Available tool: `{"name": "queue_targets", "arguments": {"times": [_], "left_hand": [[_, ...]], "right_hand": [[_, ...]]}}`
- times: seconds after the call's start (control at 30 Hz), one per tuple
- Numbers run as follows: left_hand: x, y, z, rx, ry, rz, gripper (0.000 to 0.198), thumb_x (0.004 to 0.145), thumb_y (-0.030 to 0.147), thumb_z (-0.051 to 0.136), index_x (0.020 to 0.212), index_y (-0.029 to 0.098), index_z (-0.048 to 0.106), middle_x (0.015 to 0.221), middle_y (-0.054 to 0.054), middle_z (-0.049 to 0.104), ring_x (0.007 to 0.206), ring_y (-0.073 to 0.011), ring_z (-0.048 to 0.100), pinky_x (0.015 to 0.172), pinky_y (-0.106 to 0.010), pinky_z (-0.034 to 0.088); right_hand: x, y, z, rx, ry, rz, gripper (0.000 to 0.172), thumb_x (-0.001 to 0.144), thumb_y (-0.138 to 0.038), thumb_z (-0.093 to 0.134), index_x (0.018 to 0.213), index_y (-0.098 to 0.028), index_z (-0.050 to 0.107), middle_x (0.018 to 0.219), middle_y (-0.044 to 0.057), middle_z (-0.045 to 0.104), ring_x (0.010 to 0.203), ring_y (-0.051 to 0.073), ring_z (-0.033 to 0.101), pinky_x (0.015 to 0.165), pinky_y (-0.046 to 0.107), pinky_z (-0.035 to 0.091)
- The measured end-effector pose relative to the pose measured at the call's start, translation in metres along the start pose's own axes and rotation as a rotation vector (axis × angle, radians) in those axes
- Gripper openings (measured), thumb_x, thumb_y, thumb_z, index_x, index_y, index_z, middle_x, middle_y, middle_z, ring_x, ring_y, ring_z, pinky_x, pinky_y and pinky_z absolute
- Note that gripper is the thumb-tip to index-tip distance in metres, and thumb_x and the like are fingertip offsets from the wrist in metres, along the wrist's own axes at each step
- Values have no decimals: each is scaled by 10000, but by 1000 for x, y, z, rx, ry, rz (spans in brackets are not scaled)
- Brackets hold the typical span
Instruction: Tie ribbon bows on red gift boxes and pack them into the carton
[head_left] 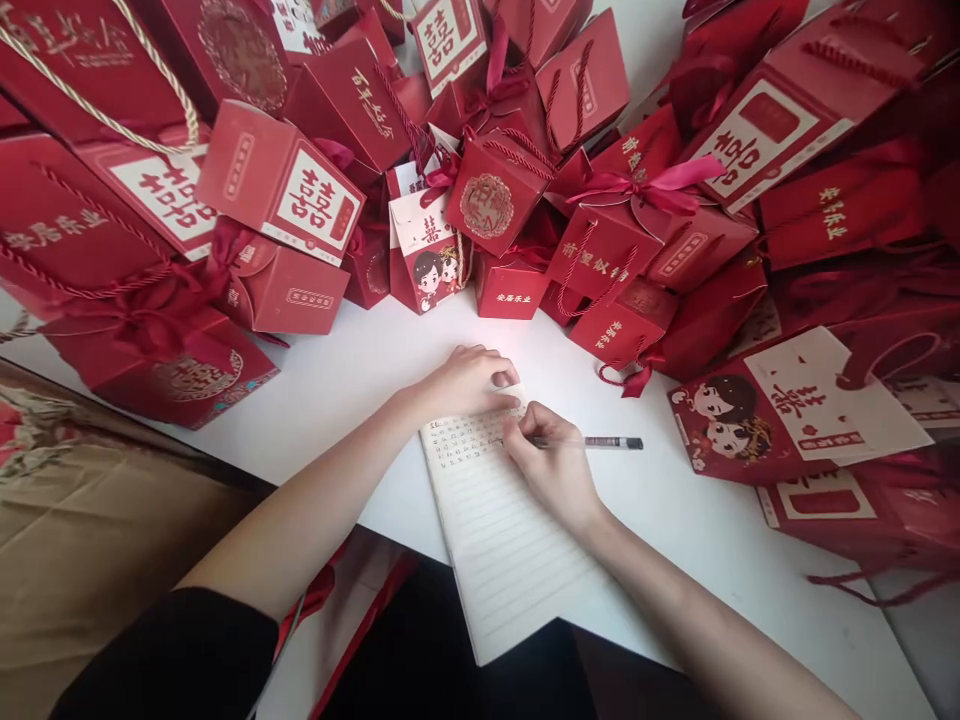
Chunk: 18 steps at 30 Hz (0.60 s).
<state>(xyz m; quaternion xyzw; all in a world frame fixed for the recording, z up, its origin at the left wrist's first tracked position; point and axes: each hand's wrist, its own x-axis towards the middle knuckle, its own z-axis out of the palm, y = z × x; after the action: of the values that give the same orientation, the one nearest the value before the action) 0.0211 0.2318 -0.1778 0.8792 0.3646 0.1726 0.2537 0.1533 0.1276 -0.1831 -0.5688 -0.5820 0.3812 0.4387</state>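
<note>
A lined notebook (517, 560) lies open on the white table, its lower end sticking out past the near edge. Several rows of small handwritten characters fill the upper part of the page. My left hand (469, 385) rests across the notebook's top, fingers curled and thumb by the upper right corner, holding the page down. Pinched in my right hand (555, 460) is a slim dark pen (611, 443), almost level, its back end pointing right. The pen's tip is hidden behind my fingers, close to the last written characters on the page.
Red gift boxes with cord handles and ribbons are heaped along the back and both sides of the white table (352, 400). A cartoon couple box (716, 420) stands to the right, a ribboned box (172, 360) to the left. Brown cardboard (90, 560) lies at lower left.
</note>
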Motion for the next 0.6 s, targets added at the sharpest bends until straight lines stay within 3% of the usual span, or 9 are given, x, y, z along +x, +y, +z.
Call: {"name": "queue_targets", "arguments": {"times": [0.6], "left_hand": [[0, 0, 0, -33, 1, -9, 152, 737, 341, 654, 797, 210, 604, 797, 29, 589, 830, -157, 540, 865, -332, 314]], "right_hand": [[2, 3, -2, -92, -9, 21, 290, 762, -251, 501, 563, -212, 293, 517, -70, 287, 488, 80, 261, 467, 228, 242]]}}
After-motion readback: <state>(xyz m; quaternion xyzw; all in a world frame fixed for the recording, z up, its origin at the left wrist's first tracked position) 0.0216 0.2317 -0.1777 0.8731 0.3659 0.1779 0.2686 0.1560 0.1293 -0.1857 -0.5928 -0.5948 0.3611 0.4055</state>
